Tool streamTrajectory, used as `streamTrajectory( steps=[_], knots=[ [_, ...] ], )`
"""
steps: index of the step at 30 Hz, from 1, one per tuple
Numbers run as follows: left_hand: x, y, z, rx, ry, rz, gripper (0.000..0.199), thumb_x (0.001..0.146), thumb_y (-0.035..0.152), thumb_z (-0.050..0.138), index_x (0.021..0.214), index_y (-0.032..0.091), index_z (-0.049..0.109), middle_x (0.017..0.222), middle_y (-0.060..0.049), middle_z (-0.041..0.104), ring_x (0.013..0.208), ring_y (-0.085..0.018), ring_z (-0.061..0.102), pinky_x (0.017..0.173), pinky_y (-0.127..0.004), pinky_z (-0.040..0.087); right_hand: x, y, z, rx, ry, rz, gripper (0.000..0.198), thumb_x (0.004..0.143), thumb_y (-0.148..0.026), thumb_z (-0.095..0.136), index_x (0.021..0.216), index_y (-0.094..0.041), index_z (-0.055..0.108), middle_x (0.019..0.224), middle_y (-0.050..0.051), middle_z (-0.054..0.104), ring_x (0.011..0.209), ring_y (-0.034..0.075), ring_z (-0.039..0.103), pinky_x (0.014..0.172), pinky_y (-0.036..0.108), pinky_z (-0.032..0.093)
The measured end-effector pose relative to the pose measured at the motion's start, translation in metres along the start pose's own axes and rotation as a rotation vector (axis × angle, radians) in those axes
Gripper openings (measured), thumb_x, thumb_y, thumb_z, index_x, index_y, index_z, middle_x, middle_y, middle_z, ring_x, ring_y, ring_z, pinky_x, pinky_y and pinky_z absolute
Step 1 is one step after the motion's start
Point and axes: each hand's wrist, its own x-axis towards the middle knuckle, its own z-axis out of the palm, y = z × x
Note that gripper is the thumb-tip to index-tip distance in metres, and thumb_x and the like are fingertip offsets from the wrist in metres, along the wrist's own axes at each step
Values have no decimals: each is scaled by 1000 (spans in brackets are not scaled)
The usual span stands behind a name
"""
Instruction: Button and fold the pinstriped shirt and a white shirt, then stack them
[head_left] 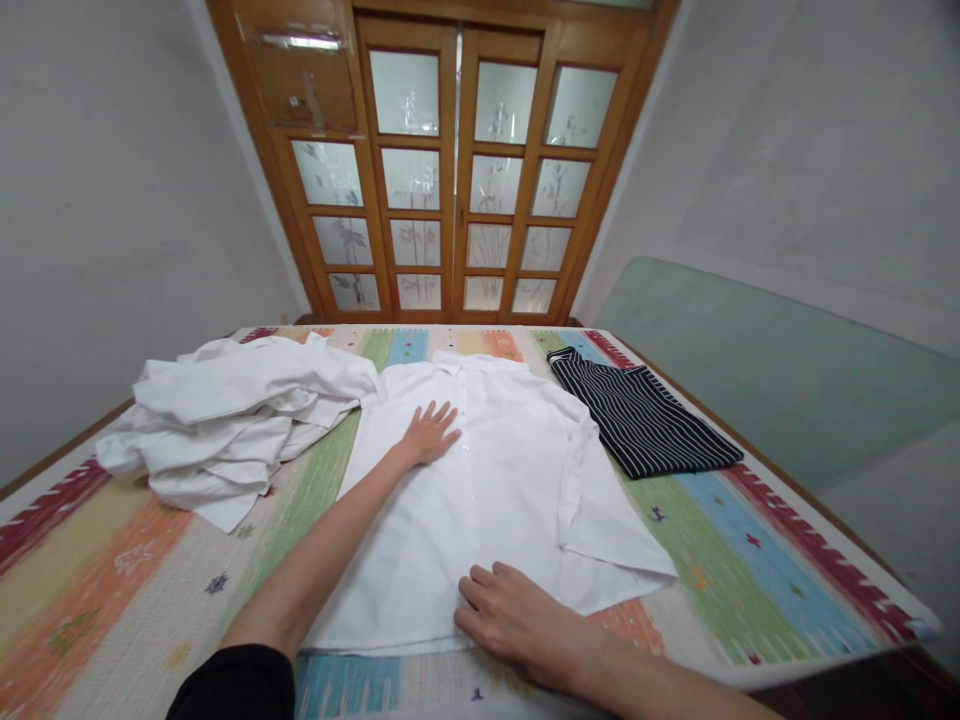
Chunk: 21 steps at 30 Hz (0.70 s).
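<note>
A white button-up shirt [517, 460] lies spread front side up, its collar toward the far edge and its hem toward me. My left hand [431, 433] rests flat on the shirt's chest beside the button line, fingers spread. At the near hem, my right hand [514, 615] has its fingers curled together on the shirt's edge; the fingertips are partly hidden. The sleeve on the right side lies out over the cloth, with creases near the shoulder.
A rumpled heap of white clothing [240, 410] lies on the left, touching the shirt's left sleeve area. On the right is a folded black-and-white striped garment [645, 415]. A colourful striped cloth [780, 560] covers the table. Wooden glazed doors [457, 170] stand behind; walls flank both sides.
</note>
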Motion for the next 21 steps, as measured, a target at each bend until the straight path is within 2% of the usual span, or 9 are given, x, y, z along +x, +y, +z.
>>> streamTrajectory(
  steps=[3,7,11,16,18,19,21],
  knots=[
    [0,0,2,-6,20,3,63,95,55,28,150,25,30,158,-7,25,147,-34,13,115,-58,12,2,4,3,-5,10,-19,6,87,-13,54,92,-17,55,86,5,57,82,20,50,61,32,34],
    [-1,2,-3,-9,-22,-11,66,95,57,26,151,23,28,159,-7,22,147,-34,11,116,-57,11,0,7,8,9,24,-64,6,93,-15,51,88,-17,55,84,4,57,78,19,50,63,32,34],
    [1,6,-8,-7,-68,-26,68,95,58,22,152,19,26,159,-9,20,147,-35,9,115,-58,9,-6,5,13,69,8,-63,4,91,-16,52,91,-17,56,85,4,58,76,18,50,62,31,34],
    [6,13,-10,-12,-62,-57,64,97,53,18,151,19,28,159,-10,22,146,-36,10,114,-61,11,-12,12,11,178,-42,-51,8,84,-20,56,92,-18,58,88,5,60,78,18,52,65,29,37],
    [7,16,-8,-5,-51,-48,63,98,51,20,150,18,29,158,-10,23,146,-35,11,114,-61,12,-14,23,3,219,-40,26,7,84,-22,56,90,-19,58,88,4,60,80,18,53,69,29,39],
    [7,18,-6,1,-42,-37,63,98,51,20,150,18,29,158,-10,23,146,-35,11,114,-60,12,-16,31,-2,221,-24,116,6,85,-23,55,90,-19,58,89,4,60,81,18,54,71,29,40],
    [7,21,-1,12,-15,0,63,98,51,21,150,17,29,158,-10,24,147,-34,11,115,-58,13,-20,50,-10,162,22,395,9,89,-25,51,93,-19,57,93,6,60,85,19,56,74,29,42]
  ],
)
